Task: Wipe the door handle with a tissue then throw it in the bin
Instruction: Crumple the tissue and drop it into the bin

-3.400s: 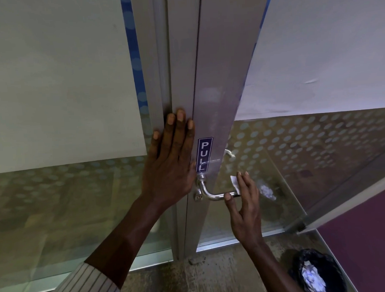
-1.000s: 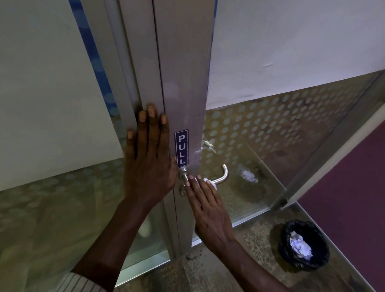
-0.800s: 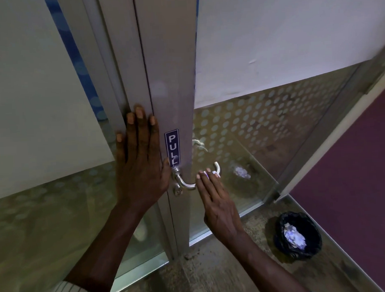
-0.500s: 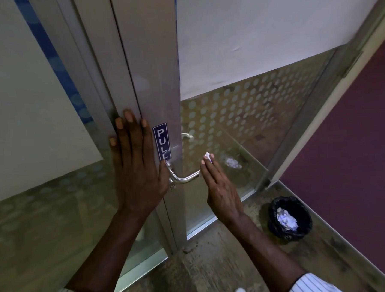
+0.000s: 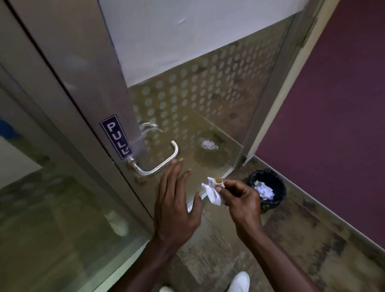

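The steel lever door handle [image 5: 159,161] juts from the aluminium door frame below a blue PULL sticker [image 5: 116,137]. My left hand [image 5: 175,204] hovers flat and open just below the handle, off the door. My right hand [image 5: 239,198] pinches a crumpled white tissue [image 5: 212,189] between thumb and fingertips, to the right of the left hand. A small black-lined bin [image 5: 270,187] with crumpled paper inside stands on the floor just beyond the right hand, near the door's corner.
The glass door panel [image 5: 202,105] with a frosted dot pattern reflects the bin. A maroon wall [image 5: 341,115] runs along the right. My white shoes [image 5: 237,283] show at the bottom on a mottled brown floor.
Both hands have left the door: the left lifted off the frame, the right drew the tissue off the handle toward the bin. The view has swung right and down.
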Demonstrator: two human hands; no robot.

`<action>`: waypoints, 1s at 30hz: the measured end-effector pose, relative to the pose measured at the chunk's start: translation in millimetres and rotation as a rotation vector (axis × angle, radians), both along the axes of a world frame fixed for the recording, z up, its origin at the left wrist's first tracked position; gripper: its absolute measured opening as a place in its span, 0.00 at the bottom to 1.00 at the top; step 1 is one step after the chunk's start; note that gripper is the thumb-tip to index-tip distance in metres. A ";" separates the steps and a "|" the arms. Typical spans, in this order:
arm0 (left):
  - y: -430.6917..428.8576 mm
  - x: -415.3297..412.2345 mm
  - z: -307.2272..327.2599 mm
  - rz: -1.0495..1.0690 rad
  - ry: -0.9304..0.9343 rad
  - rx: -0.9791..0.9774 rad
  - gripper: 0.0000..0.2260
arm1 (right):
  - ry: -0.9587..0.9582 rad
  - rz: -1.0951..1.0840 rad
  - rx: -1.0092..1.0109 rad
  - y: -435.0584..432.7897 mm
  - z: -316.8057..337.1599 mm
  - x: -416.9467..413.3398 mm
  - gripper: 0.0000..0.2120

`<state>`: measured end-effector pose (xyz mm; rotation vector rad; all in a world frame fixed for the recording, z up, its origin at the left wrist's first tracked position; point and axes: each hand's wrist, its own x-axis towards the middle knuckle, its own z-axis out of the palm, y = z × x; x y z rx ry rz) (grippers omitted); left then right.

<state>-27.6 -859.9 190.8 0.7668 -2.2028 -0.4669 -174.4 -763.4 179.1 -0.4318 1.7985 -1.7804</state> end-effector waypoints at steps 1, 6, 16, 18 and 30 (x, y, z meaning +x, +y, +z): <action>9.3 -10.4 -4.9 -0.011 0.019 0.094 0.19 | 0.042 -0.003 0.027 10.5 -2.6 -7.9 0.07; 52.6 -70.5 -17.1 -0.082 -0.004 0.683 0.11 | 0.522 0.068 0.207 68.9 -21.0 -52.8 0.09; 108.0 -189.7 -52.6 -0.266 -0.038 1.323 0.07 | 0.756 0.068 0.301 159.3 -55.4 -151.8 0.09; 117.1 -210.9 -60.0 -0.256 -0.043 1.351 0.07 | 0.720 0.062 0.290 170.7 -55.9 -167.6 0.09; 122.7 -291.9 -98.0 -0.258 -0.154 1.280 0.09 | 0.364 -0.069 0.348 181.6 -88.4 -235.7 0.09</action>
